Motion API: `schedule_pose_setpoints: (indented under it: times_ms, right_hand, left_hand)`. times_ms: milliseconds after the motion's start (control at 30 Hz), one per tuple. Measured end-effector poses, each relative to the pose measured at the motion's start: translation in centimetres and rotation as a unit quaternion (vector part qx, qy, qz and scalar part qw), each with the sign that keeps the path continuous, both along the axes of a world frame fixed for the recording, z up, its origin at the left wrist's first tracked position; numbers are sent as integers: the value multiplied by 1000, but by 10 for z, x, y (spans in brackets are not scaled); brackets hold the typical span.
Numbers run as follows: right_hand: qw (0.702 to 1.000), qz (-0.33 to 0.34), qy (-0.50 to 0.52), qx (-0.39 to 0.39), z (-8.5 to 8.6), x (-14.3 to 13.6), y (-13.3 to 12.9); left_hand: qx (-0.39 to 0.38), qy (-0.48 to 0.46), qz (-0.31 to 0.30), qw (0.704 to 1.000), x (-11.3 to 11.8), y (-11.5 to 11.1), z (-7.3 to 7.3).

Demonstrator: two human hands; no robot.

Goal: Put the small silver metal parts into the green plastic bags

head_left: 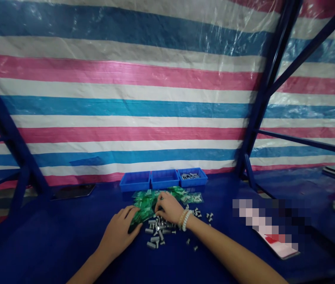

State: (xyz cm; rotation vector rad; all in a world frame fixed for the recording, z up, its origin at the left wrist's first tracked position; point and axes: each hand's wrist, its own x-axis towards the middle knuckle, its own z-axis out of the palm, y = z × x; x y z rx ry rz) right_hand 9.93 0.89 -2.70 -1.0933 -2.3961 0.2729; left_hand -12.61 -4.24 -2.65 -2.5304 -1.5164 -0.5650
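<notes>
My left hand (pixel 120 228) is closed on the near left edge of a green plastic bag (pixel 144 210), thumb towards me. At the right side of that bag, my right hand (pixel 169 206) bends its fingers down in a pinch; what they hold is hidden. A beaded bracelet circles the right wrist. Just below the hands lies a loose heap of grey metal cylinders and screws (pixel 157 232). More small screws (pixel 197 213) are scattered to the right of the right wrist. Behind the hands are other green and clear bags (pixel 182 194), some with small parts inside.
Three blue bins stand in a row at the back: the left bin (pixel 134 188), the middle bin (pixel 164 185) and the right bin (pixel 193 183), which contains metal parts. A dark phone (pixel 74 191) lies back left. Blue frame posts (pixel 256 114) flank the blue table.
</notes>
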Motion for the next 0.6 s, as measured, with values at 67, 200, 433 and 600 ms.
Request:
schedule_pose_setpoints:
  times_ms: [67, 200, 433, 600]
  right_hand:
    - [999, -11, 32, -6, 0, 9, -3]
    - [993, -15, 113, -31, 6, 33, -10]
    - [958, -32, 281, -51, 9, 55, -24]
    - [946, -60, 312, 66, 2, 49, -34]
  left_hand:
    - [-3, 13, 22, 1000, 2, 2, 2]
    - [27, -17, 48, 998, 17, 3, 17]
    - [-123, -294, -88, 944, 89, -1, 38]
    - [-291, -470, -103, 827, 108, -1, 26]
